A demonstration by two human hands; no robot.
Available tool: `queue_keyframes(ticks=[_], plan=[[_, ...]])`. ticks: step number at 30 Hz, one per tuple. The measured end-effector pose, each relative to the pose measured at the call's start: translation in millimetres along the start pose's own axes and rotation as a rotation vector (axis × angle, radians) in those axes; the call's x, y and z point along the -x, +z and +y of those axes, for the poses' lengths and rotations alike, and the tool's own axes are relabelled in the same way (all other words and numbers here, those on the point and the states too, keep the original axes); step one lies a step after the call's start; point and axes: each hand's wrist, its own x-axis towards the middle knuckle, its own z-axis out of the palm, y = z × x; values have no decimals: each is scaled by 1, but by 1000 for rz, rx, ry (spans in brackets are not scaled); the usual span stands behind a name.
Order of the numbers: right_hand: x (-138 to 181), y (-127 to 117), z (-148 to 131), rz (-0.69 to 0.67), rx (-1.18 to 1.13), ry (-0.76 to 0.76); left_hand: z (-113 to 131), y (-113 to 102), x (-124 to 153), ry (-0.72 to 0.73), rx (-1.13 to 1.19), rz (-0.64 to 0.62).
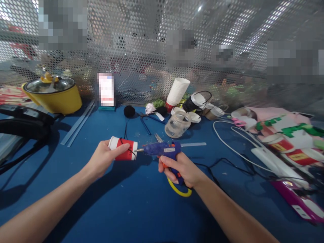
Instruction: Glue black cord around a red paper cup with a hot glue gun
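Blue tabletop (126,206) spreads near, its far edge at perforated metal (141,64); left hand (103,157) grips cup (124,154), right hand (183,168) glue gun (155,149).

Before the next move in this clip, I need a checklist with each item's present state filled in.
1. Red-and-white paper cup held in the left hand: ok.
2. Blue plastic glue gun gripped by the right hand: ok.
3. Silver metal nozzle pointed at the cup: ok.
4. Thin black yarn running onto the cup: ok.
5. Space beneath the right hand free: not ok, a curved yellow plastic loop shows there.
6. Nozzle hot: cannot tell.
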Motion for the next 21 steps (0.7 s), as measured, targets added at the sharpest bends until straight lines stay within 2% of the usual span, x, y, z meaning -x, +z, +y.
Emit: queue_keyframes(ticks=[7,15,21], plan=[[0,1,0,40,-43,-27,3,1,2,38,-49,-63],[2,3,3,-19,-7,-44,5,0,3,57,-45,15],[0,5,-1,22,-56,-29,4,1,4,73,-61,-59]])
